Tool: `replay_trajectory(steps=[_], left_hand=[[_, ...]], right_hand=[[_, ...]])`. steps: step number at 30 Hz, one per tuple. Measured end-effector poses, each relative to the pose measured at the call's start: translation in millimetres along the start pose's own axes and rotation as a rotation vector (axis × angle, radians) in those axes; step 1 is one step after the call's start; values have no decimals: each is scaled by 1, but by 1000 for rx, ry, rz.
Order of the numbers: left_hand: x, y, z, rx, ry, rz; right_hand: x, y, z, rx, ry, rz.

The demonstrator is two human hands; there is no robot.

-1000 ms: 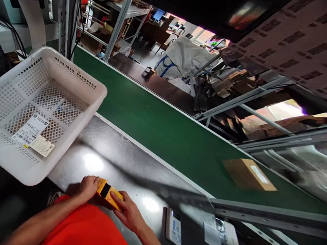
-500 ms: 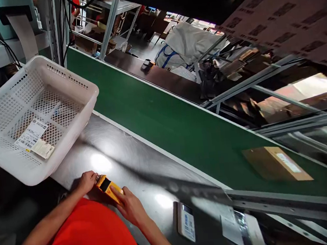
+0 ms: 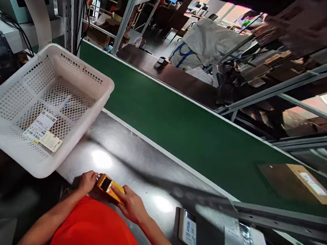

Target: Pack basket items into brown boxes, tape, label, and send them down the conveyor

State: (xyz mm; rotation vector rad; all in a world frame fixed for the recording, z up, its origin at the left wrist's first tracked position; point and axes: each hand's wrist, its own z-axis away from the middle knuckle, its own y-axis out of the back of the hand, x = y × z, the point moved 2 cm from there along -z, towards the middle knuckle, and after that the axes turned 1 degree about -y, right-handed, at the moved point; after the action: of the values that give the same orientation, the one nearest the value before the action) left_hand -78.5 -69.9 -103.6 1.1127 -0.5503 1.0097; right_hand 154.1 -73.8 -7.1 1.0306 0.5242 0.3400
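The right hand (image 3: 133,205) has its fingers wrapped round a yellow box (image 3: 115,185) above the metal table (image 3: 125,150), near the white basket (image 3: 69,154), while the left hand's (image 3: 87,182) fingertips meet its far end, their grip too small to tell.

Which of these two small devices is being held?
The yellow device, held in the right hand; the pale one lies on the metal table, untouched.
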Motion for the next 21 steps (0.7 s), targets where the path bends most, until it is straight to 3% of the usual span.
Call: replay_trajectory(steps=[7, 16, 21], left_hand=[[-10, -12, -5, -25, 13, -62], [-12, -12, 1, -172, -62, -205], [-11, -9, -10, -289, -220, -274]], right_hand=[[-1, -10, -3, 50, -18, 9], [10, -23, 0, 112, 18, 16], [12, -22, 1, 139, 13, -9]])
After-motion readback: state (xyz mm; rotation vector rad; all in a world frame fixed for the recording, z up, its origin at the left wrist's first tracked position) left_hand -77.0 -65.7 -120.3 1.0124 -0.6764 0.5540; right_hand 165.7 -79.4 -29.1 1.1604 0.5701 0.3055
